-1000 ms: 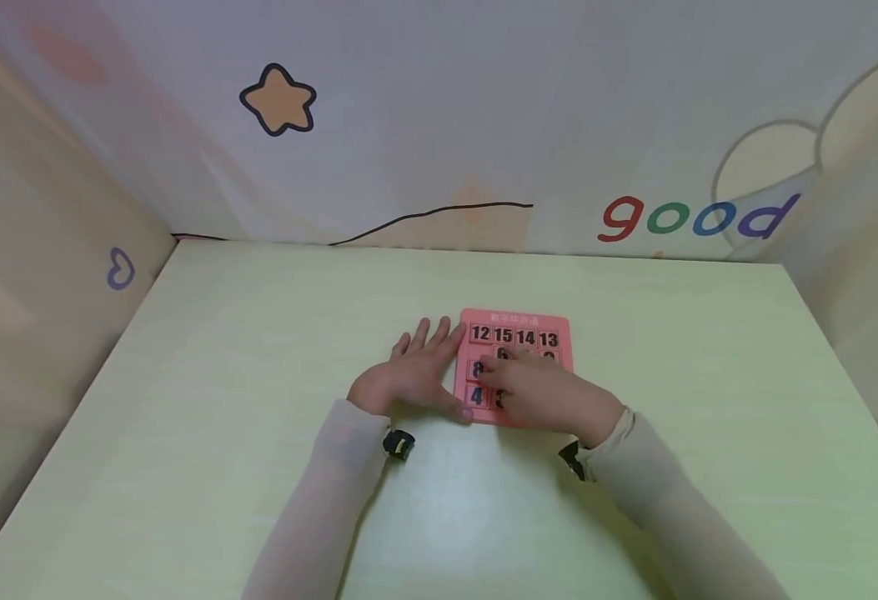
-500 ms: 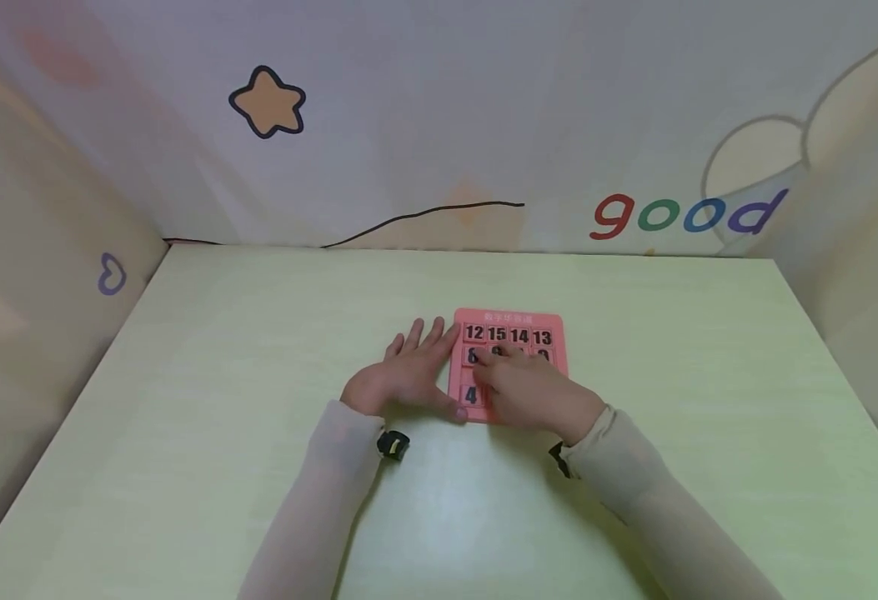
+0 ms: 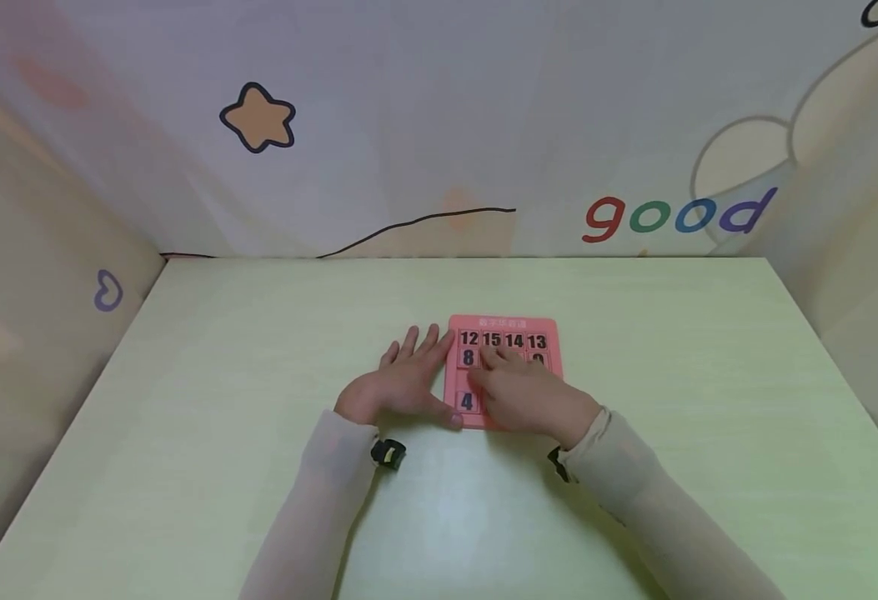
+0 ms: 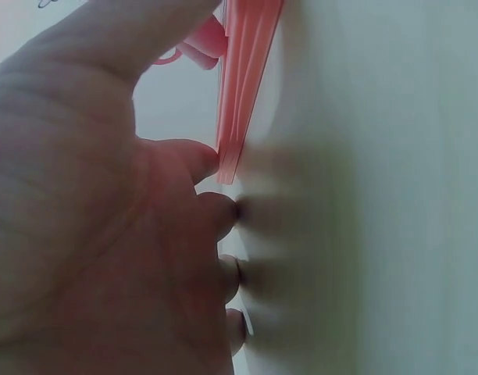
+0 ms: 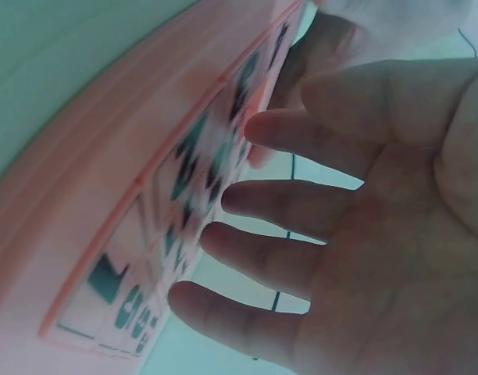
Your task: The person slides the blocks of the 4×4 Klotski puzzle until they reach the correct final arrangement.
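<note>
1. Puzzle board (image 3: 502, 322) lies on our tabletop (image 3: 258, 375), inward from its far edge's middle.
2. Our left hand (image 3: 403, 387), fingers spread wide, touches the board's left edge.
3. Our right hand (image 3: 532, 394), fingers extended, touches numbered tiles (image 3: 492, 340).

Counter (image 3: 258, 375): pale green top, smooth, with faint streaking. The far edge runs straight and level in the head view; both far corners are visible, the side edges spread toward the viewer, and the near edge falls outside the frame. A soft patch of glare (image 3: 449, 517) shows on the surface near the front middle. Lying flat on the counter, slightly right of its middle and nearer the far edge: one pink number board (image 3: 502, 323), rounded at the corners, ridged along its side. Fingertips of the left grip (image 3: 401, 387) appear to rest on the counter beside the board's left edge; the blurred left wrist view does not confirm contact for each.
</note>
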Tool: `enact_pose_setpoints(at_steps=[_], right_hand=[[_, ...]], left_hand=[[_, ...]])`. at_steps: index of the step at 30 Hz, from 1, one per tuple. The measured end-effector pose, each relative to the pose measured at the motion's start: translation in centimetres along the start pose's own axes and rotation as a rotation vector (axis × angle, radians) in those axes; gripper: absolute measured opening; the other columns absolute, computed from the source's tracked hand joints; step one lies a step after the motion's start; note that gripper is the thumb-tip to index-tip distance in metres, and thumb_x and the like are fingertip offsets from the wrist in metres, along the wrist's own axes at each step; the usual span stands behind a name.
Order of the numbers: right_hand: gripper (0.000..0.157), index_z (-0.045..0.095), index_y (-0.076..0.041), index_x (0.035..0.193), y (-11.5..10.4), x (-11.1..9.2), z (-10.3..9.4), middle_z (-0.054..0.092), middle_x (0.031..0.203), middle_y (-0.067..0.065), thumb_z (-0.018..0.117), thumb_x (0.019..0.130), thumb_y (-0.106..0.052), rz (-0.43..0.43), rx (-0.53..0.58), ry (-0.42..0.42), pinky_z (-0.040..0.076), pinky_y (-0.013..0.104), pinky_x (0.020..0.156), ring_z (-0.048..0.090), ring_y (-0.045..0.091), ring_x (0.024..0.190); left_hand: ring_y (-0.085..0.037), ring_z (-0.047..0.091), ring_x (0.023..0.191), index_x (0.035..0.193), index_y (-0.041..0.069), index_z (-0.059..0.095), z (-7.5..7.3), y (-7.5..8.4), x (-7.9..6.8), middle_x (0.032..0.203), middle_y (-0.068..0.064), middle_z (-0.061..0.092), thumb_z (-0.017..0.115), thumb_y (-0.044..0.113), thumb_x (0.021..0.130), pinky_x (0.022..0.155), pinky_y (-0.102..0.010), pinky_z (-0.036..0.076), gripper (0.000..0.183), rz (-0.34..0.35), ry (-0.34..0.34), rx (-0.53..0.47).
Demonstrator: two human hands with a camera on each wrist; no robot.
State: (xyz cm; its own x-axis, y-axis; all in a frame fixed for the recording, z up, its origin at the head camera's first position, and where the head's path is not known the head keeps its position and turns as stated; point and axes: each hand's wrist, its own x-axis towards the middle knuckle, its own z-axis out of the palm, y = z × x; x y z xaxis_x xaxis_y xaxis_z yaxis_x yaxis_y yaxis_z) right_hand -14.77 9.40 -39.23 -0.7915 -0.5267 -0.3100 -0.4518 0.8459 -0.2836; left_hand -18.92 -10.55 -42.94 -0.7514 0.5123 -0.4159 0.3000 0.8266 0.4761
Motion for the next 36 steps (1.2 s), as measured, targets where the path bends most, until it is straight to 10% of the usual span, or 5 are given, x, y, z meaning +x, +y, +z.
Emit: enact_pose_setpoints(at_steps=[11,36], right_hand=[[0.037,0.064,-0.01,0.139,-0.7,-3.4,1.0,0.051,0.149,0.014,0.055,0.102,-0.009,-0.169,-0.086,0.037,0.044,0.069,0.096,0.042,0.049,0.136],[0.04,0.059,-0.003,0.141,-1.8,-4.0,1.9,0.047,0.152,0.015,0.053,0.103,-0.012,-0.139,-0.114,0.041,0.035,0.068,0.105,0.034,0.044,0.143]], left_hand=[[-0.031,-0.021,0.15,0.164,0.022,0.0,0.0,-0.2,-0.1,0.168,-0.005,-0.011,0.082,0.061,0.074,0.119,-0.054,-0.007,0.128,0.014,0.013,-0.003],[-0.031,-0.022,0.15,0.164,0.022,-0.003,0.0,-0.4,0.1,0.167,-0.005,-0.014,0.081,0.063,0.074,0.119,-0.054,-0.008,0.129,0.012,0.009,0.02]])
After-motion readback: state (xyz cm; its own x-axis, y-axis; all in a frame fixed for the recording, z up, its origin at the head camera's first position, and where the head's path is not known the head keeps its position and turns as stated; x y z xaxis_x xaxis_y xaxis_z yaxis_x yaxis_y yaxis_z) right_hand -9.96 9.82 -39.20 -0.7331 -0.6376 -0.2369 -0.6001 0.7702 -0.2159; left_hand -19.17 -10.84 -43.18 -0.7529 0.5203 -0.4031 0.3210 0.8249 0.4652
